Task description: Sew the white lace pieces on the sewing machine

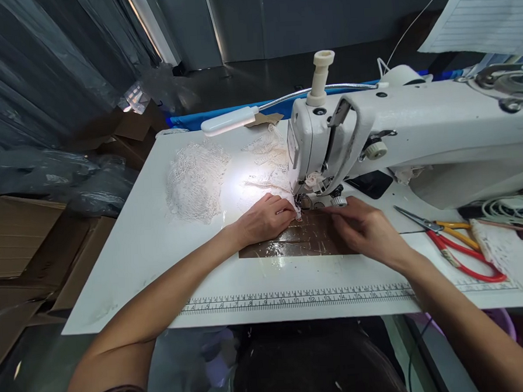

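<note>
Just beyond the curled left hand [267, 220], white lace [279, 180]; right hand [368, 230] apart, both grips unclear.

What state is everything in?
Left hand: fingers curled, at the lace
Right hand: fingers extended toward the presser area
Lace by needle: bunched
Lace pile: heaped
Brown sheet: flat
Lamp: appears lit
Sewing machine: running or stopped, can't tell
Cardboard box: open
Cord: coiled
</note>
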Available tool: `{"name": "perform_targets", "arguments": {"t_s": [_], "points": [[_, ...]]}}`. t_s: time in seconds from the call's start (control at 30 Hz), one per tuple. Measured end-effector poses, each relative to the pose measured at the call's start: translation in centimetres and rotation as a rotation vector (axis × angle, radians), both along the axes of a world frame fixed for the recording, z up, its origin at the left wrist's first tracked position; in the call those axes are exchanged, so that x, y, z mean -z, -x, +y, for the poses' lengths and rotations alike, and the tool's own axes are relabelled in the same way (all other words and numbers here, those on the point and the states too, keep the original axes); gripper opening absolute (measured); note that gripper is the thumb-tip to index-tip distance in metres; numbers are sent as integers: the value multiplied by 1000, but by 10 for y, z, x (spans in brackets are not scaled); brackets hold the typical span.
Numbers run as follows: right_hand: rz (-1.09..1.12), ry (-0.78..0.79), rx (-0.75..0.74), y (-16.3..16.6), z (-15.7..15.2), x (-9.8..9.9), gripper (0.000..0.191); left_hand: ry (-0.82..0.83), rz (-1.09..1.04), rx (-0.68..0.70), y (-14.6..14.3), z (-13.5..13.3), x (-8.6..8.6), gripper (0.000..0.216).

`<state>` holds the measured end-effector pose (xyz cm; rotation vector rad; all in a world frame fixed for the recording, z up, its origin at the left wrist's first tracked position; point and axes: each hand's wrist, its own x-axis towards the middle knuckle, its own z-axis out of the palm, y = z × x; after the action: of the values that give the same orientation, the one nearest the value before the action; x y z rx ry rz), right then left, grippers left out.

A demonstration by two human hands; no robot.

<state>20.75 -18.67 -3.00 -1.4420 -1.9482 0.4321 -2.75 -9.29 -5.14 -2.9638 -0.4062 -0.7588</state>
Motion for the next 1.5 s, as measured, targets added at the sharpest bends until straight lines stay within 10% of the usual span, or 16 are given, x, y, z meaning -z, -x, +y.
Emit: {"name": "perform_targets", "arguments": {"t_s": [0.43,1.5], "points": [[-122,32,-114,18,14,32,39,7,-17,-10,2,1,3,15],[-458,-43,-71,36,3,17,37,-45,145,25,5,-2,-7,22]]}}
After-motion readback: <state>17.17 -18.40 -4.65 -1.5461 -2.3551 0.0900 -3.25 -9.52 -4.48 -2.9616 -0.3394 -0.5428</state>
